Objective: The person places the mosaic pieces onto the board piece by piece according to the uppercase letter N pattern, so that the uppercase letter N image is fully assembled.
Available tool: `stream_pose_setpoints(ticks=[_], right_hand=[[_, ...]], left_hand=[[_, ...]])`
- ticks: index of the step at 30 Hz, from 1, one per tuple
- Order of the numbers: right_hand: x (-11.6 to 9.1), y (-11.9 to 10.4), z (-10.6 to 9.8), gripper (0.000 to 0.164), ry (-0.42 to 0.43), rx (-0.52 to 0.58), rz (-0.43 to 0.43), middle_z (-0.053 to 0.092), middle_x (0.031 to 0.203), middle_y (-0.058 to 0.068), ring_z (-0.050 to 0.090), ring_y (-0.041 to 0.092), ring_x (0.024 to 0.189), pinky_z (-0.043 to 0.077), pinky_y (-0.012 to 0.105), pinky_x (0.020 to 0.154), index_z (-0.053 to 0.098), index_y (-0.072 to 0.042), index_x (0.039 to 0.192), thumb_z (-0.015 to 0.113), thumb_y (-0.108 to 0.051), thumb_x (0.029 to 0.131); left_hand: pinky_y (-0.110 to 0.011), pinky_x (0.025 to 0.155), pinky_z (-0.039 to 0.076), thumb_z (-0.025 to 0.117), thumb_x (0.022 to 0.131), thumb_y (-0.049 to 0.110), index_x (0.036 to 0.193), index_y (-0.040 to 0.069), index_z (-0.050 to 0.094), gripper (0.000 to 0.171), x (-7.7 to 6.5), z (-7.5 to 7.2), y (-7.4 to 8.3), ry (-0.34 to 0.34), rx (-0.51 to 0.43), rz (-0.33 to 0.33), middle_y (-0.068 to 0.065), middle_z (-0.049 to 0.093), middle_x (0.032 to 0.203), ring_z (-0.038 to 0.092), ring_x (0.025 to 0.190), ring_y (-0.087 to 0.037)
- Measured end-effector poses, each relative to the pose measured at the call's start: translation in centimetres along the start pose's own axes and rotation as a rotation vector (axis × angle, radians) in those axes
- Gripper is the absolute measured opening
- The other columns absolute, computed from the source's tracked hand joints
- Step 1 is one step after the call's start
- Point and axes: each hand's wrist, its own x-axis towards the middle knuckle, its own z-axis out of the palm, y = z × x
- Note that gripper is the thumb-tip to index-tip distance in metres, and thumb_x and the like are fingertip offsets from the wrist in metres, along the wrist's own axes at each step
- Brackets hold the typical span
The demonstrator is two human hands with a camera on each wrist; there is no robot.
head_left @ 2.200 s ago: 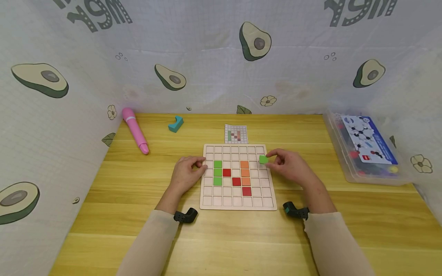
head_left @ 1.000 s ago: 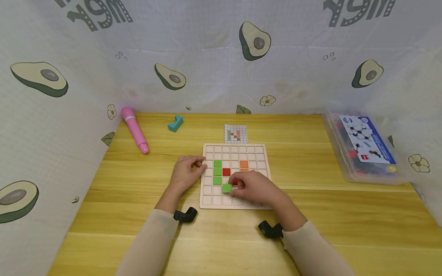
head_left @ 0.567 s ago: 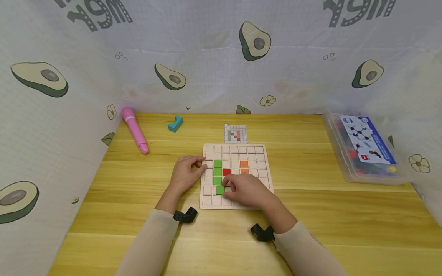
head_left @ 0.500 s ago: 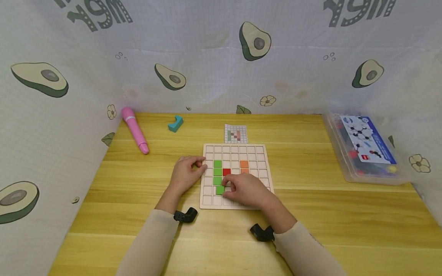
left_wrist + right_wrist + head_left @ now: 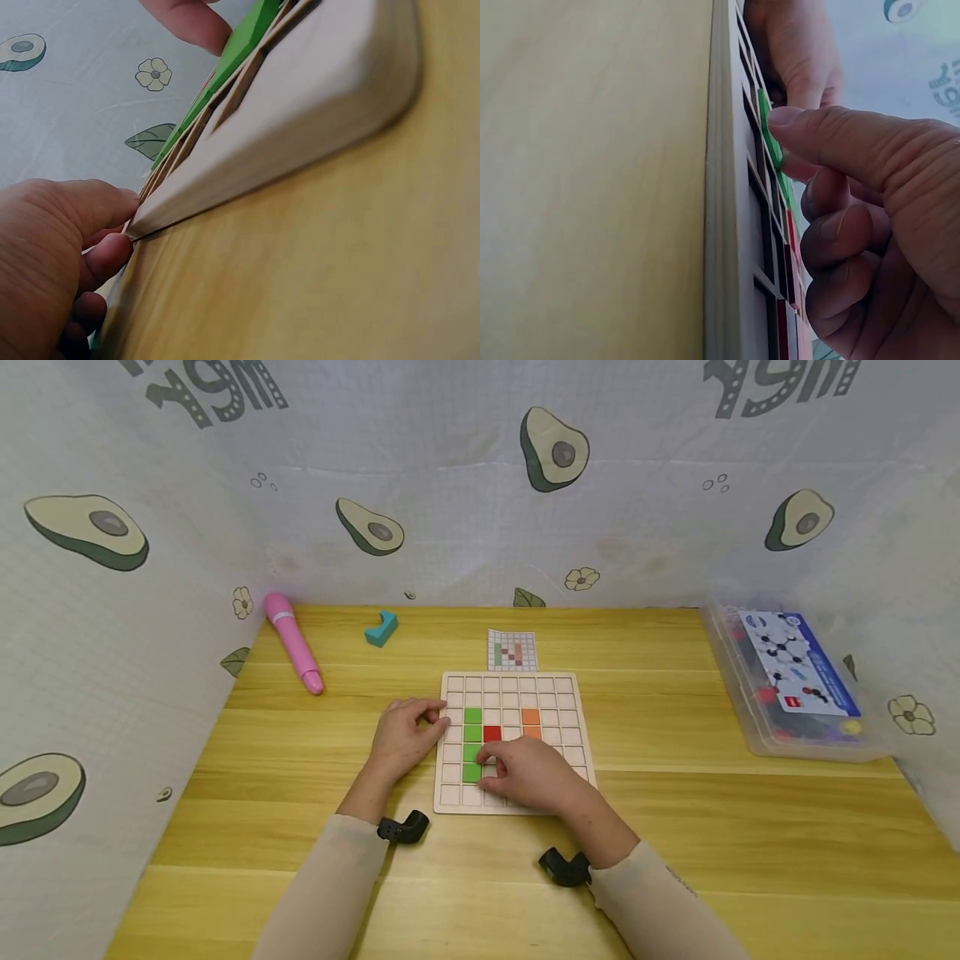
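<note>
My left hand (image 5: pixel 402 731) holds the left edge of a square wooden grid board (image 5: pixel 551 685) with thumb and forefinger. Over the board's lower middle, my right hand (image 5: pixel 536 768) pinches a green square tile (image 5: pixel 471 772) with thumb and forefinger. That tile lies in line with its cell, at the bottom of a column of green tiles (image 5: pixel 472 716). In the right wrist view the thumb (image 5: pixel 791 118) touches the tile's edge. A red tile (image 5: pixel 492 734) and orange tiles (image 5: pixel 531 717) show too. My right hand covers other tiles and cells.
Behind the board lies a small printed grid card (image 5: pixel 512 651) with coloured squares. A teal block (image 5: pixel 381 628) and a pink microphone-shaped object (image 5: pixel 294 643) lie back left. A clear plastic box (image 5: pixel 795 668) with a molecule label stands at right.
My right hand has carried the green tile from the board's right edge leftward and down to the green column, where the tile now lines up with its cell. The left hand stays at the edge.
</note>
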Motion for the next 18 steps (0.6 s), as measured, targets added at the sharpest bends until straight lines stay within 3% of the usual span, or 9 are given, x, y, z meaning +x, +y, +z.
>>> stream_pose_setpoints(ticks=[9,18], right_hand=[[-0.5,0.5,-1.2,0.028,-0.009,0.051,0.041,0.055,0.067,-0.009,0.049,0.008,0.061,0.04,0.025,0.058,0.074,-0.019,0.116,0.077,-0.029,0.09],[-1.4,4.1,-4.4,0.031,0.062,0.029,0.139,0.057,0.073,-0.002,0.049,0.014,0.065,0.041,0.029,0.06,0.072,-0.015,0.122,0.071,-0.032,0.096]], left_hand=[[-0.032,0.079,0.037,0.073,0.094,0.027,0.118,0.014,0.076,0.027,0.0,0.0,0.1,-0.002,-0.006,-0.014,0.001,0.068,0.091,0.05,0.087,-0.019],[-0.031,0.08,0.037,0.073,0.094,0.026,0.117,0.013,0.077,0.027,0.0,-0.1,0.2,0.004,-0.016,-0.007,0.0,0.069,0.092,0.05,0.086,-0.019]])
